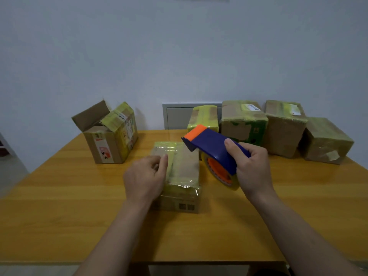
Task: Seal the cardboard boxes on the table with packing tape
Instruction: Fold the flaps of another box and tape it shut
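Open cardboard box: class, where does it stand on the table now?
In the head view, the open box stands at the far left of the table, flaps up, apart from the small taped box by the left hand.

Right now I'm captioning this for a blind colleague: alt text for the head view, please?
A person's right hand grips a blue and orange tape dispenser beside a small taped cardboard box that the left hand rests on. An open box and four taped boxes stand behind on the wooden table.
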Motion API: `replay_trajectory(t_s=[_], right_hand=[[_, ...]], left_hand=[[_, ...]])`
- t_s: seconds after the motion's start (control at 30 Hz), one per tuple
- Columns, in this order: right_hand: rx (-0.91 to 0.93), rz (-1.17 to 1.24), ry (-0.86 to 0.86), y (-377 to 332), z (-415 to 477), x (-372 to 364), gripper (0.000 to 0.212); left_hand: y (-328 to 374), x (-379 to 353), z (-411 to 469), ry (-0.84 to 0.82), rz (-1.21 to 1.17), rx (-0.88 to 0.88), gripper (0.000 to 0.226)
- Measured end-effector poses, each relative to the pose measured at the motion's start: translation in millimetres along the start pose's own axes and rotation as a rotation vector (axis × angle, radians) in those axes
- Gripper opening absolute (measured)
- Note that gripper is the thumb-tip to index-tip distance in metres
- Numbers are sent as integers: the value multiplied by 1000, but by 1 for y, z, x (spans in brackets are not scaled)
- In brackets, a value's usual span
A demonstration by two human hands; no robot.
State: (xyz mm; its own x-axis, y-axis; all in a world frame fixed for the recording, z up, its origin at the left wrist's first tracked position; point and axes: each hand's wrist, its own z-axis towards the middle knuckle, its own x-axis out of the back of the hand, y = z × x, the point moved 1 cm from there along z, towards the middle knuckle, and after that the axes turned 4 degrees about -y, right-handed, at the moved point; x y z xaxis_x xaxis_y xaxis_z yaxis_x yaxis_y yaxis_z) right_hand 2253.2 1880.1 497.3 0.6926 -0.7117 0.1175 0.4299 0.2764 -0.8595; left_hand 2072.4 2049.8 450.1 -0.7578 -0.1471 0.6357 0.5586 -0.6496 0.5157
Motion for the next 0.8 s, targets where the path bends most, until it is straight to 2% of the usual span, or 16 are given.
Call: replay_trajectory(t_s=[0.13,0.23,0.33,0.43,0.47,0.5,0.57,0.63,0.73,0.8], right_hand=[[15,121,31,-9,5,-15,48],[26,143,28,-14,5,-21,48],[40,140,20,-16,5,-20,52],[46,162,53,-18,7,-20,50],[46,167,69,-18,8,-21,50],[42,172,83,-17,9,-23,50],[27,196,103,-15,9,-28,46],[11,215,111,-13,9,-33,37],[7,210,122,-9,9,-35,33],[2,202,132,-5,9,-33,36]], left_hand=[[-18,-10,-18,192,-53,-95,47],[-37,-18,-22,228,-204,-155,37],[-45,-13,-13,112,-401,-142,31],[-49,6,0,-136,-617,-12,27],[-45,13,3,-175,-562,7,30],[-39,18,6,-158,-411,-4,36],[-17,22,7,19,-70,-87,49],[9,14,2,123,-69,-185,48],[28,-8,-5,118,-142,-252,53],[24,-20,-11,198,-114,-311,52]])
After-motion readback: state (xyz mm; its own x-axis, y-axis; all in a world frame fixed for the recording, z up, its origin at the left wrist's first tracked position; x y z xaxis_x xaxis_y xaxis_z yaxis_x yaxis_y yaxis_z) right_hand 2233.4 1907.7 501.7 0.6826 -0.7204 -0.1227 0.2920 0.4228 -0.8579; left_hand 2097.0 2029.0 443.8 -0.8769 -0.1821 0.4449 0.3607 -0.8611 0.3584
